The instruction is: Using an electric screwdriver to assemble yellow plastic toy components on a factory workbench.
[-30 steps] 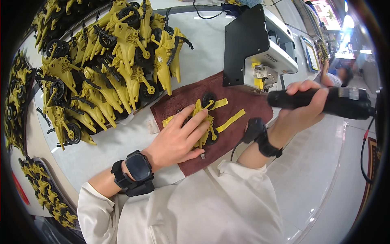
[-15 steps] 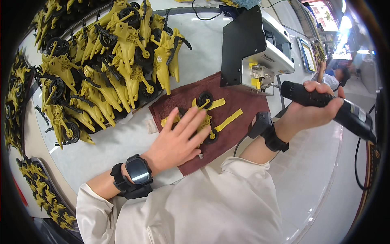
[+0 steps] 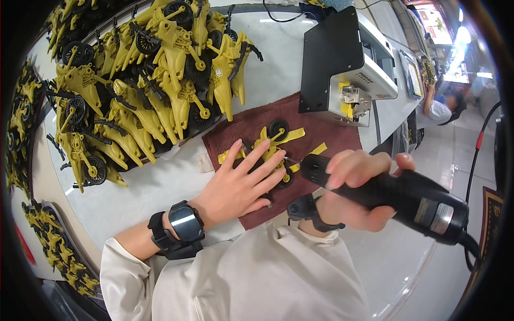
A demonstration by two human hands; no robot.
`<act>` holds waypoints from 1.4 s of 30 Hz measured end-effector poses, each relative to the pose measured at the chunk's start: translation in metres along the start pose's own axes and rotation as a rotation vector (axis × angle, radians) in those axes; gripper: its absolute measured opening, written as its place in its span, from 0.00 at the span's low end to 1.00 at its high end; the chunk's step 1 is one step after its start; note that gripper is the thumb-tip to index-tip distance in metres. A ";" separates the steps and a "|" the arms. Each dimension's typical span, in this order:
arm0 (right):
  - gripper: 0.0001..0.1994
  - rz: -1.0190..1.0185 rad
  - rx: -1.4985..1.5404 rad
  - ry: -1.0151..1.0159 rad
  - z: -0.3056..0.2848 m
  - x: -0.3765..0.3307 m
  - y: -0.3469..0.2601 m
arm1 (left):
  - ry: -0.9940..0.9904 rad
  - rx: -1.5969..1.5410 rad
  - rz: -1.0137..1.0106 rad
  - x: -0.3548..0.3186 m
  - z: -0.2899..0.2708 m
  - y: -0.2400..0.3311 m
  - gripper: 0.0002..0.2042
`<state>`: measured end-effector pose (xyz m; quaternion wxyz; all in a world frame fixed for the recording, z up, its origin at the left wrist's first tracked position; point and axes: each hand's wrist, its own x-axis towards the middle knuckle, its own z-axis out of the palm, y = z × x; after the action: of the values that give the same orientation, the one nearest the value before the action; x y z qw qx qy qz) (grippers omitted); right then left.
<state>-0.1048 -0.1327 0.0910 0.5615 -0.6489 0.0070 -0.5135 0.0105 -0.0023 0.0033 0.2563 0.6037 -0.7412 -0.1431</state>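
Note:
On a dark red cloth lies a yellow and black toy motorcycle, its wheels showing beyond my fingers. My left hand rests flat across it with fingers spread, covering much of its middle. In my right hand is a black corded electric screwdriver, held nearly level. Its thin bit points left to the toy, beside my left fingertips; I cannot tell whether it touches. Loose yellow strips lie by the toy's right side.
A black and white screw feeder stands behind the cloth at the right. Many yellow toy motorcycles are heaped at the far left, and more fill a tray at the lower left. Another person sits at the far right.
My right hand has brought the screwdriver left and nearer, from beside the screw feeder to the toy motorcycle. My left hand stays on the toy.

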 end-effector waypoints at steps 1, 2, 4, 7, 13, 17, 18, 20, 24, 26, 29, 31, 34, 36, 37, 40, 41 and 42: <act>0.36 0.002 -0.001 0.002 0.004 -0.002 0.004 | -0.003 -0.002 0.000 -0.001 0.001 0.000 0.32; 0.35 -0.024 -0.059 -0.015 0.008 -0.002 0.010 | -0.004 -0.009 0.002 -0.002 0.002 -0.001 0.32; 0.35 -0.045 -0.134 -0.013 0.015 -0.001 0.014 | -0.003 -0.013 -0.002 -0.002 0.002 -0.004 0.32; 0.36 -0.051 -0.107 -0.040 0.014 0.003 0.015 | -0.003 -0.056 0.010 -0.001 0.000 -0.004 0.32; 0.36 -0.001 -0.145 -0.074 0.020 -0.002 0.026 | -0.025 -0.100 -0.007 -0.001 -0.001 -0.006 0.32; 0.36 0.053 0.018 -0.026 0.020 -0.004 0.026 | -0.045 -0.096 -0.008 0.000 -0.001 -0.006 0.33; 0.35 0.071 0.050 -0.044 0.019 -0.005 0.026 | -0.051 -0.089 -0.007 0.000 -0.002 -0.007 0.33; 0.34 0.093 0.082 -0.061 0.018 -0.006 0.030 | -0.057 -0.095 -0.010 0.001 -0.002 -0.008 0.33; 0.35 0.061 -0.125 -0.173 0.019 -0.006 0.039 | -0.042 -0.106 -0.007 0.001 -0.005 -0.010 0.34; 0.35 0.083 -0.116 -0.202 0.020 -0.006 0.038 | -0.049 -0.111 -0.002 0.002 -0.005 -0.010 0.35; 0.34 0.092 -0.151 -0.186 0.021 -0.009 0.037 | -0.070 -0.090 -0.006 0.003 -0.005 -0.011 0.36; 0.34 0.076 -0.160 -0.177 0.022 -0.011 0.034 | -0.089 -0.063 -0.020 -0.001 0.000 -0.010 0.37; 0.29 -0.076 -0.152 0.172 0.006 0.013 0.003 | -0.025 -0.016 0.001 0.002 -0.001 -0.006 0.38; 0.27 -0.153 -0.302 0.399 -0.026 0.037 -0.019 | -0.035 -0.015 0.004 0.003 -0.001 -0.003 0.38; 0.27 -0.195 -0.382 0.498 -0.042 0.052 -0.017 | -0.030 -0.007 0.000 0.006 -0.003 -0.004 0.38; 0.26 -0.217 -0.446 0.577 -0.063 0.075 -0.004 | -0.042 -0.003 0.005 0.009 -0.002 -0.005 0.38; 0.26 -0.214 -0.442 0.578 -0.062 0.077 0.003 | -0.048 -0.012 -0.001 0.008 -0.002 -0.005 0.38; 0.25 -0.150 -0.504 0.577 -0.059 0.077 0.010 | -0.051 -0.010 -0.005 0.007 -0.002 -0.005 0.38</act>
<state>-0.1024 -0.2240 0.1247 0.3203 -0.5942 0.2433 -0.6965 0.0151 -0.0099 0.0034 0.2402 0.6003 -0.7453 -0.1627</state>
